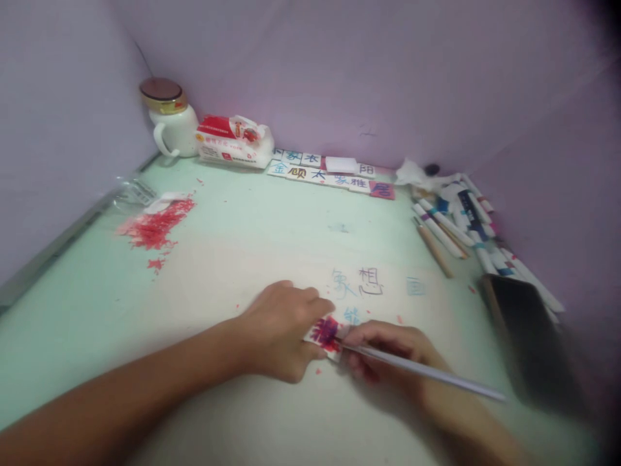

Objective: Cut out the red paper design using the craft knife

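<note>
My left hand (286, 330) is closed on a small white tile (324, 331), pinching it by its edges between thumb and fingers. Red and purple colour covers much of the tile's face, with a dark character on it. In my right hand (388, 349) is a slim, pale, pen-like tool (431, 370), gripped near its tip. That tip meets the tile's right part; its exact shape is too small to make out. Characters (370, 281) in purple and blue are written on the work surface (233, 233) just beyond my hands. A few red crumbs lie around the tile.
At the back stand a lidded white mug (179, 133), a pack of wipes (235, 142) and rows of lettered tiles (317, 173). Red shavings (158, 226) are heaped at left. Several markers (444, 223) and a dark phone (526, 336) lie at right. Purple sheeting (339, 71) encloses the sides.
</note>
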The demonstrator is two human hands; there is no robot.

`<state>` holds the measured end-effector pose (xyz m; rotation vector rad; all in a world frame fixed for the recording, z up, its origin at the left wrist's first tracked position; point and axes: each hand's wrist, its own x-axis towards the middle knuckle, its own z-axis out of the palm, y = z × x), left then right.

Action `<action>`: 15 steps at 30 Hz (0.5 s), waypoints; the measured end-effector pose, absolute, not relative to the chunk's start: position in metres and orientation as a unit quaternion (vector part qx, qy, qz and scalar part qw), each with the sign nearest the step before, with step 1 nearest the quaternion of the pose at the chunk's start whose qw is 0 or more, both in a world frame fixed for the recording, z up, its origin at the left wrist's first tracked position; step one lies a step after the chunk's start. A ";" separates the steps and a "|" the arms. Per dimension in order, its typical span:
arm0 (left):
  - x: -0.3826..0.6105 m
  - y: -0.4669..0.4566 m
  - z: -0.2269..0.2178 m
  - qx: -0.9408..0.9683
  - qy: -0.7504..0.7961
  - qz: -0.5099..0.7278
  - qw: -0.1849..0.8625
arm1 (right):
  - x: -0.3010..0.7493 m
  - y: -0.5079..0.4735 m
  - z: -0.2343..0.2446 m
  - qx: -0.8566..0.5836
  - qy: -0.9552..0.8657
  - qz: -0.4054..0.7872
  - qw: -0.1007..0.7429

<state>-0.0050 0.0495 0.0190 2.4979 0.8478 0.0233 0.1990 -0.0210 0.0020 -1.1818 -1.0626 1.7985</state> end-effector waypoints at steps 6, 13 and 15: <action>-0.005 0.051 0.022 0.919 0.307 -0.012 0.249 | 0.210 -0.014 0.002 -0.396 -0.354 0.773 0.346; -0.005 0.052 0.022 0.922 0.300 -0.014 0.246 | 0.210 -0.003 0.021 -0.449 -0.357 0.782 0.244; -0.005 0.052 0.022 0.922 0.299 -0.012 0.244 | 0.211 -0.003 0.024 -0.484 -0.370 0.765 0.208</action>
